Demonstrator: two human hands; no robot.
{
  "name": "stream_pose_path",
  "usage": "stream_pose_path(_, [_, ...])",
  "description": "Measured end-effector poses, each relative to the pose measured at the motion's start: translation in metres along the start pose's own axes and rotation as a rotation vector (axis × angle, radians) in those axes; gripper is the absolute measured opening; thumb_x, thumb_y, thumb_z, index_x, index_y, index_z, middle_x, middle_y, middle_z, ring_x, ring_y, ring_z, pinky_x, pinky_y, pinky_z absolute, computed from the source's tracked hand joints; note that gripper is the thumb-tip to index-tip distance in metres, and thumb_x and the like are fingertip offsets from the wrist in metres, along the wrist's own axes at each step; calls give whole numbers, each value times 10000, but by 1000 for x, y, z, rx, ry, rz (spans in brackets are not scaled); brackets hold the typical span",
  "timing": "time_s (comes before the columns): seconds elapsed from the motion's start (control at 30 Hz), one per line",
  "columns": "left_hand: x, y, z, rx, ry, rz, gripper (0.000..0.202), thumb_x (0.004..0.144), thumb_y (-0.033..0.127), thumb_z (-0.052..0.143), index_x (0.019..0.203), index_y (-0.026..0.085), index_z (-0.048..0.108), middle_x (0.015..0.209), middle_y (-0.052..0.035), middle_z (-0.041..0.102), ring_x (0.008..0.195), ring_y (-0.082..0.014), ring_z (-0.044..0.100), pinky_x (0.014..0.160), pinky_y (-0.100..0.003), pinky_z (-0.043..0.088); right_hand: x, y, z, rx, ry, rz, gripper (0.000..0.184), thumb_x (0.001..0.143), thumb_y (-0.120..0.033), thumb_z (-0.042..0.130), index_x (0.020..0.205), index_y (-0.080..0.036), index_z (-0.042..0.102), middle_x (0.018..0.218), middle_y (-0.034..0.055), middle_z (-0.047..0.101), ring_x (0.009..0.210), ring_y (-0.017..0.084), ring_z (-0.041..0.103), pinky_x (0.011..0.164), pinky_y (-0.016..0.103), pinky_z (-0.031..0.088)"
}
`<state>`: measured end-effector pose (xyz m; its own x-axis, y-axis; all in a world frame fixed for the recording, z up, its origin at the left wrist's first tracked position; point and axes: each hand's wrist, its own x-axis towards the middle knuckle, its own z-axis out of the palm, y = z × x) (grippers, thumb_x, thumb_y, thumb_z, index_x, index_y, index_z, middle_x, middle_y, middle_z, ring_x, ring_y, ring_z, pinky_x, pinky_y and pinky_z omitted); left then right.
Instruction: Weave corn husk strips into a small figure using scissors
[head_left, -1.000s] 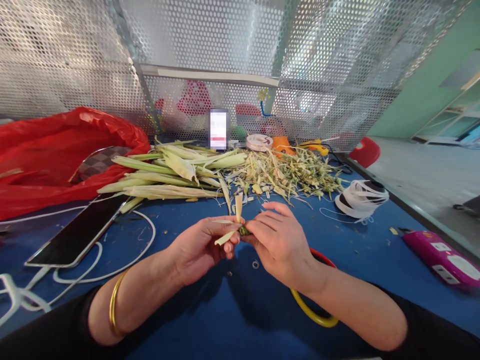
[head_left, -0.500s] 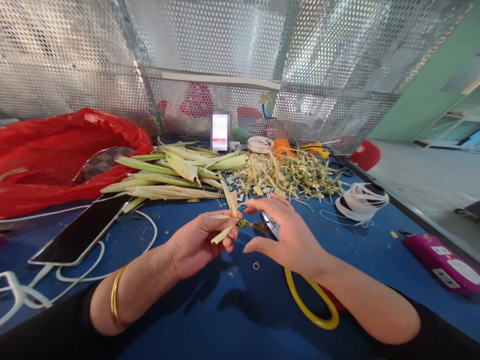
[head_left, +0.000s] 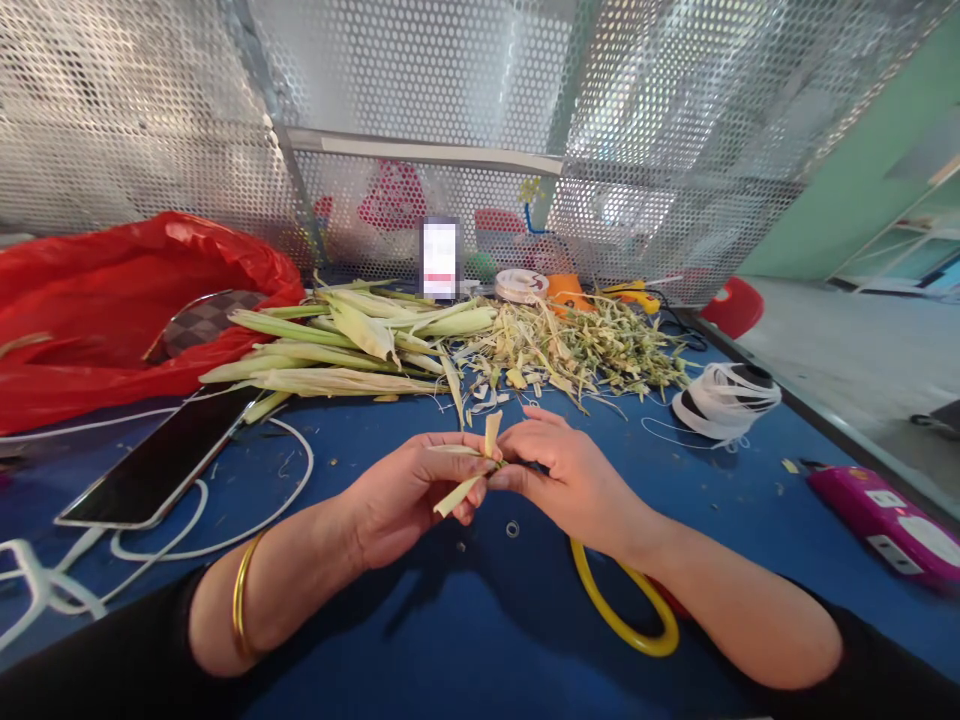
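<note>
My left hand (head_left: pixel 424 490) is closed around a small bundle of pale corn husk strips (head_left: pixel 459 494), whose ends stick out between the fingers. Thumb and fingertips of my right hand (head_left: pixel 566 475) pinch the bundle's right end, touching the left fingertips. What lies inside the pinch is largely covered. Below the right wrist a tool's yellow loop handle (head_left: pixel 626 610) rests on the table; the hand and forearm hide its other parts. Beyond both hands lies a pile of long green-yellow corn husks (head_left: pixel 352 345), with a heap of shredded husk scraps (head_left: pixel 592 345) beside it.
On the left are a red plastic bag (head_left: pixel 142 260), a black-screened phone (head_left: pixel 161 465) and white cables (head_left: pixel 300 470). To the right stand a spool of white cord (head_left: pixel 724 405) and a magenta power strip (head_left: pixel 885 520). A perforated metal panel (head_left: pixel 420 80) closes off the back.
My right hand has moved left and closed its fingers on the end of the husk bundle. The left hand has shifted slightly right. A loose husk strip stays near the pile.
</note>
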<state>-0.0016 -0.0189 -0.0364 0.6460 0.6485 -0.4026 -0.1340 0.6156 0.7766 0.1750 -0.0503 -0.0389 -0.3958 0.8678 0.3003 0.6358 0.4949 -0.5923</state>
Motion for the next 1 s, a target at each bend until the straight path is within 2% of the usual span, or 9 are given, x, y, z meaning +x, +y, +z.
stream_pose_path(0.1, [-1,0,0,21,-1,-18,34,692,156,654,714,132,660,545,-2,551,461,-78,476,475,-181,401,-1,-2,0,4,12,-4,265,891,-309,555,654,-199,595,645,-40,628,615,105,573,1031,394,302])
stream_pose_path(0.3, [0,0,-1,12,3,-27,36,686,125,645,715,131,666,545,2,549,466,-70,463,471,-174,389,-2,-1,4,-1,73,-13,249,887,-278,561,653,-197,581,674,-20,645,666,124,603,994,382,346])
stream_pose_path(0.43, [0,2,-2,-115,26,-23,62,737,119,614,762,111,670,511,23,501,440,-55,410,474,-180,388,-2,5,2,-152,133,-73,112,853,-324,611,824,-216,623,860,9,701,879,174,642,1063,446,257])
stream_pose_path(0.53, [1,2,-3,-213,25,-20,72,744,108,601,777,105,665,512,34,473,436,-56,400,475,-195,397,-3,5,-1,-302,268,-165,186,810,-368,655,902,-215,603,888,29,708,992,216,625,1074,480,232])
stream_pose_path(0.73, [2,-1,-2,-221,5,-25,42,743,135,634,777,113,646,541,40,484,464,-53,405,480,-185,401,-5,-3,1,-464,306,-247,78,870,-232,568,817,-194,609,784,28,703,912,196,650,1065,476,253])
stream_pose_path(1.0, [-1,-7,4,-143,18,34,42,772,160,633,803,136,650,602,15,563,489,-55,473,488,-161,412,-7,0,9,-299,298,-184,135,831,-97,531,733,-186,559,731,12,659,741,150,624,1016,406,331])
